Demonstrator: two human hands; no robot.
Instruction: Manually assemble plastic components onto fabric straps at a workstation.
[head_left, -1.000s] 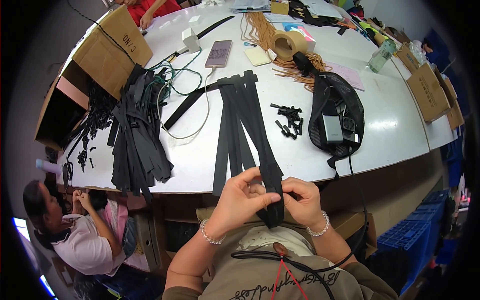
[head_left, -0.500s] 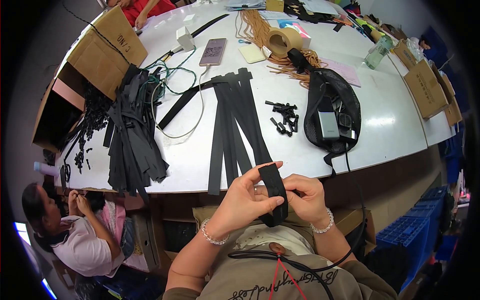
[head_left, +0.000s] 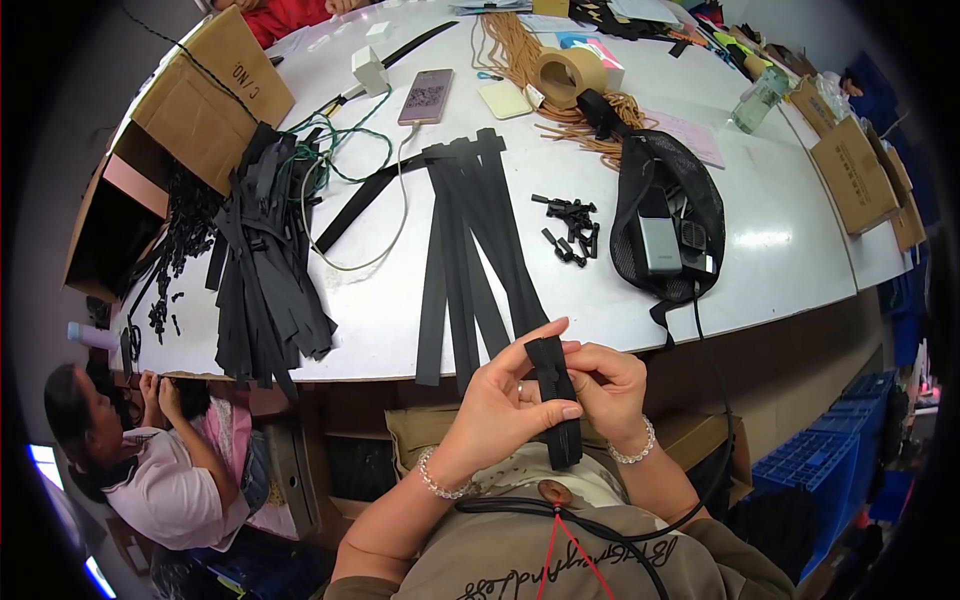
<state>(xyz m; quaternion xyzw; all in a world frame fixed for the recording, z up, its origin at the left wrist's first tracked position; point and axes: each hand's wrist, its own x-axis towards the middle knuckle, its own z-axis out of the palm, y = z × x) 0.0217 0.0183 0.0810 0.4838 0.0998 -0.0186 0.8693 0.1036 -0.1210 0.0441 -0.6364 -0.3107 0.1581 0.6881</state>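
A black zipper [head_left: 565, 445] is draped over the fingers of my left hand [head_left: 500, 405], whose thumb presses on its face. Its lower end hangs down in front of my shirt. Beside it, my right hand [head_left: 612, 392] pinches at the zipper's upper right edge; its fingertips are partly hidden, so anything small between them cannot be made out. Just beyond my hands, several long black zipper strips [head_left: 458, 250] lie fanned on the white table [head_left: 370, 320]. Small black pulls [head_left: 572, 228] are heaped to their right.
A dense bundle of black strips [head_left: 270, 290] hangs over the table edge at left, by a cardboard box [head_left: 205, 100]. A mesh pouch [head_left: 668, 215] trails a cable at right. A phone [head_left: 426, 97] and tape roll [head_left: 570, 78] lie farther back. A co-worker [head_left: 160, 470] sits at left.
The zipper's lower end, curled into a loop before, now hangs straighter. My right fingers have shifted closer to its upper end. Both hands stay near the same place.
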